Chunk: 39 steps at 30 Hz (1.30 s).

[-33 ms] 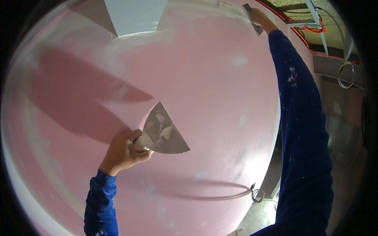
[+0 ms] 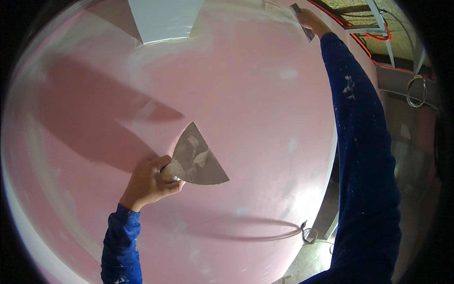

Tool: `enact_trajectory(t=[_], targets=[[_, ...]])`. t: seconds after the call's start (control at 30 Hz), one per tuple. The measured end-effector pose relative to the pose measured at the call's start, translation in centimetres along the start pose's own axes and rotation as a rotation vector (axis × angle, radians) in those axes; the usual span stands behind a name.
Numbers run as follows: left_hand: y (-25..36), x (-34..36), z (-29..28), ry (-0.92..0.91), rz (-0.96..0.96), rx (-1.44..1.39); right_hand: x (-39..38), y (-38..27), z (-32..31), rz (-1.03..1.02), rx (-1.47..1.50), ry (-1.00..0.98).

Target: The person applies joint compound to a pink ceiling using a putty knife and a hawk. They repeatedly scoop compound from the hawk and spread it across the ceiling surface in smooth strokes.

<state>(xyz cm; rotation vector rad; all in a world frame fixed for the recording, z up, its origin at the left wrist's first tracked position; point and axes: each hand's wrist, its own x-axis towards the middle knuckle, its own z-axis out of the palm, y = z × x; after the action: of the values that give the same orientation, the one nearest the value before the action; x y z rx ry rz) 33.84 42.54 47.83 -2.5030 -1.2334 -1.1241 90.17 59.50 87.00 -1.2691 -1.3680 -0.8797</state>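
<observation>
My left hand (image 2: pixel 145 185) is closed round the handle of a wide putty knife (image 2: pixel 213 173), in front of the pink wallboard (image 2: pixel 246 109). The knife's grey triangular blade points right and carries smears of pale compound. At the upper right, my right arm reaches far out. My right hand (image 2: pixel 312 22) is closed on a second, narrow-looking drywall knife (image 2: pixel 309 35), its blade at the board's surface near the right edge. The handle of this knife is hidden in my fingers. Pale filler bands and patches mark the board.
A white box-like piece (image 2: pixel 165 21) juts from the board at the top. A coiled cable (image 2: pixel 309 234) sticks out at the lower right. Orange cable (image 2: pixel 376 36), metal framing and a hanging wire loop (image 2: pixel 416 91) lie beyond the board's right edge.
My right hand and its knife have shifted very slightly up and left. My left hand holds its place with the putty knife.
</observation>
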Motion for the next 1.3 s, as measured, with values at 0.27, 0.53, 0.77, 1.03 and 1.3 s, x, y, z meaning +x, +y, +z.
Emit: enact_trajectory(t=[0.27, 0.53, 0.77, 1.03, 1.3], targets=[[-0.6, 0.4, -0.2, -0.003, 0.032, 0.011, 4.8, -4.9, 2.5, 0.105, 0.056, -0.026], [-0.4, 0.5, 0.0, 0.082, 0.100, 0.028, 1.8, -9.3, -2.1, -0.080, -0.054, -0.057], [-0.6, 0.7, 0.1, 0.078, 0.133, 0.059, 6.5, 1.5, -3.3, -0.168, -0.265, -0.066], [-1.0, 0.4, 0.3, 0.044, 0.073, 0.021, 10.9, 3.6, 5.5, -0.364, -0.629, 0.057], [-1.1, 0.6, 0.5, 0.070, 0.105, 0.021, 7.9, 1.1, -1.7, -0.113, -0.197, -0.068]])
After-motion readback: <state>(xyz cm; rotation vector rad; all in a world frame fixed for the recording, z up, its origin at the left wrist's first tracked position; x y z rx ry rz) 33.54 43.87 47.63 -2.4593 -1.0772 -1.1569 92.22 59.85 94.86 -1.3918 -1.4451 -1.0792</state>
